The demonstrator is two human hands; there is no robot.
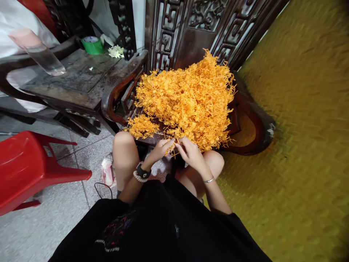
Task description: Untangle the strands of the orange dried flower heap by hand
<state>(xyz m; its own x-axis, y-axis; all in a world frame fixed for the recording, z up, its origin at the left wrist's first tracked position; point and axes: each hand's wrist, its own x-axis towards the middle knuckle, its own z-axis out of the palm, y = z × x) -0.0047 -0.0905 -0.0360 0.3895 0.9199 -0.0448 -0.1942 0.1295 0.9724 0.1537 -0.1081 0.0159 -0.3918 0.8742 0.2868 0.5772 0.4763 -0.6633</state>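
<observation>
A big heap of orange plastic flower sprigs (188, 98) lies on the seat of a dark carved wooden chair (253, 127) in front of me. My left hand (162, 148) and my right hand (191, 153) meet at the heap's near edge, just above my knees. Both hands have their fingers pinched on a thin orange sprig (174, 145) between them. A watch and a bead bracelet sit on my left wrist, a thin bangle on my right.
A dark wooden side table (79, 78) at the left carries a green tape roll (92, 45), small white flowers (116, 51) and a clear bottle (45, 58). A red plastic stool (27, 167) stands on the tiled floor. A yellow woven mat (300, 145) fills the right.
</observation>
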